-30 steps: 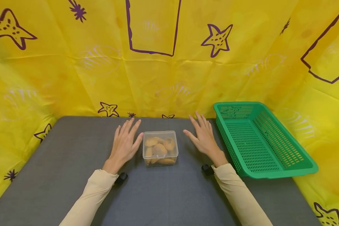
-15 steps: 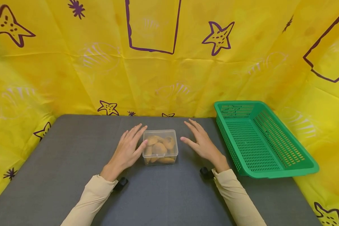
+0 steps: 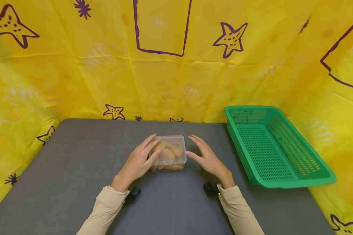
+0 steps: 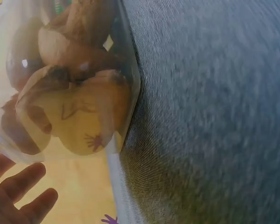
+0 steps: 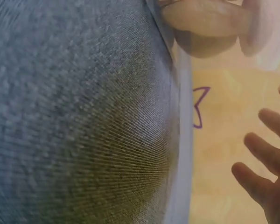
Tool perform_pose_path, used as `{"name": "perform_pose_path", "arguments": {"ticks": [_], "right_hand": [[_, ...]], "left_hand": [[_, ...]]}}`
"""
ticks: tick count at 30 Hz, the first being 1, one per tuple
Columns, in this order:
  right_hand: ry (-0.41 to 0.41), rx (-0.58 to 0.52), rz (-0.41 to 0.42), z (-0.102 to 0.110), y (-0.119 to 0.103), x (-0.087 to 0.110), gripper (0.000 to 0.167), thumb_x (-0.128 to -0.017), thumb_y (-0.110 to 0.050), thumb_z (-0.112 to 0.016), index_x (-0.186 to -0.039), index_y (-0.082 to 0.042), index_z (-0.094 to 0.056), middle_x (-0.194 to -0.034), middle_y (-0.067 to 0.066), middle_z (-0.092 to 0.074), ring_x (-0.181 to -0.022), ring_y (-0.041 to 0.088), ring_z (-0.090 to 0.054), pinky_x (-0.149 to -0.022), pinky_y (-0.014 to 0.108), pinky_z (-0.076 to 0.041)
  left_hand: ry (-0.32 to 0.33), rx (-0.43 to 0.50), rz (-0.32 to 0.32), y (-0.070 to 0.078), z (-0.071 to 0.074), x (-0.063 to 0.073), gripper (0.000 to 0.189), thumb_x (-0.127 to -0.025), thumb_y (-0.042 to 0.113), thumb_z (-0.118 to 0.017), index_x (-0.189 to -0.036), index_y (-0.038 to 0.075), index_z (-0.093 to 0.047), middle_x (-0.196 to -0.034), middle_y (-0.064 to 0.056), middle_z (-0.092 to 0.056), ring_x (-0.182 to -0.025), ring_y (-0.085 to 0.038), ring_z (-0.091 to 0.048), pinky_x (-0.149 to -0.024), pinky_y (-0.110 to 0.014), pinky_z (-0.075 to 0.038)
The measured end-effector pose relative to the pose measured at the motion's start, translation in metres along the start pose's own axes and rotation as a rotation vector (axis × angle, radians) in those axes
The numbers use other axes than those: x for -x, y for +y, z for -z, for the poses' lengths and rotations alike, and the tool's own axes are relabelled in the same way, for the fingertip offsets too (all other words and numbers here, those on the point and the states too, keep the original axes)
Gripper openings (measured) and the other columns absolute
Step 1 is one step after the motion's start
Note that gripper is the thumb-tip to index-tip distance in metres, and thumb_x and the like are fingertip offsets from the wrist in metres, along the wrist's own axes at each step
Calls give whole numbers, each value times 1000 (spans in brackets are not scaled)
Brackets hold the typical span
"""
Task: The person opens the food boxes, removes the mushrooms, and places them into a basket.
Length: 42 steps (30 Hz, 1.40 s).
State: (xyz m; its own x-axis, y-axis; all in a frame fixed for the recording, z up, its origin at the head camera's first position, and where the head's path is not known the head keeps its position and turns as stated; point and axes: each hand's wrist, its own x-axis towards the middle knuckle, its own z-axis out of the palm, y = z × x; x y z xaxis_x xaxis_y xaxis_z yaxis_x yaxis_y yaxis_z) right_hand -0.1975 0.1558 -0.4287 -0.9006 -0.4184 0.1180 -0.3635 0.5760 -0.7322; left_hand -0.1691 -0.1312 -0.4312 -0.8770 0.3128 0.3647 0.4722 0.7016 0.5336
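A clear plastic box (image 3: 177,160) with its lid down stands on the grey table, holding several brown, rounded pieces (image 3: 166,155) that look like mushrooms or shells. My left hand (image 3: 138,162) is at the box's left side, its thumb and fingertips overlapping the lid edge in the head view. In the left wrist view, the fingers (image 4: 23,182) are spread just beside the box wall (image 4: 133,88). My right hand (image 3: 209,160) hovers at the right side, thumb tip close to the rim, fingers extended and apart. The right wrist view shows those fingers (image 5: 266,154) holding nothing.
A green perforated basket (image 3: 294,182) stands at the right of the grey table (image 3: 76,163), beyond my right hand. Yellow cloth (image 3: 153,88) with purple starfish drawings hangs behind and along both sides. Black wrist cameras (image 3: 133,194) sit on my wrists.
Both hands have come inward and slightly lower toward the box, the left moving right and the right moving left. The box and basket stay in place.
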Motion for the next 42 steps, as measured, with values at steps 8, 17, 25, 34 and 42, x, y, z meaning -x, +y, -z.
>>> {"name": "perform_pose_path", "arguments": {"ticks": [8, 17, 25, 34, 42], "right_hand": [[-56, -63, 9, -12, 0, 2, 71, -97, -45, -61, -156, -23, -30, -163, 6, -30, -150, 31, -28, -117, 63, -28], [-85, -164, -15, -29, -5, 1, 103, -83, -43, -79, -160, -28, -13, -163, 3, -26, -146, 33, -36, -114, 60, -35], [-74, -181, 6, -32, -5, 0, 106, -82, -33, -83, -160, -27, -12, -164, 4, -24, -144, 34, -39, -112, 60, -39], [-81, -229, 6, -33, -5, 1, 104, -83, -30, -82, -159, -27, -12, -164, 5, -22, -143, 36, -40, -111, 60, -39], [-86, -300, 12, -35, -5, -1, 103, -83, -23, -82, -159, -24, -13, -162, 9, -25, -139, 36, -44, -110, 59, -41]], "left_hand": [[17, 58, 24, -2, -9, 3, 47, -105, 32, -51, -147, 14, -48, -160, -10, -34, -143, -35, -40, -107, -62, -42], [78, -8, -37, -3, -8, 4, 46, -101, 27, -58, -142, 9, -54, -156, -15, -40, -147, -38, -33, -115, -60, -34], [95, -72, -158, 0, -10, 3, 45, -93, 27, -68, -133, 7, -62, -150, -13, -50, -145, -34, -38, -120, -56, -28], [108, -36, -289, 4, -14, 2, 54, -82, 30, -81, -130, 10, -65, -142, -14, -58, -140, -35, -45, -122, -53, -26], [121, -50, -342, 4, -16, 1, 54, -75, 24, -87, -125, 10, -68, -138, -16, -60, -136, -36, -49, -118, -57, -31]]}}
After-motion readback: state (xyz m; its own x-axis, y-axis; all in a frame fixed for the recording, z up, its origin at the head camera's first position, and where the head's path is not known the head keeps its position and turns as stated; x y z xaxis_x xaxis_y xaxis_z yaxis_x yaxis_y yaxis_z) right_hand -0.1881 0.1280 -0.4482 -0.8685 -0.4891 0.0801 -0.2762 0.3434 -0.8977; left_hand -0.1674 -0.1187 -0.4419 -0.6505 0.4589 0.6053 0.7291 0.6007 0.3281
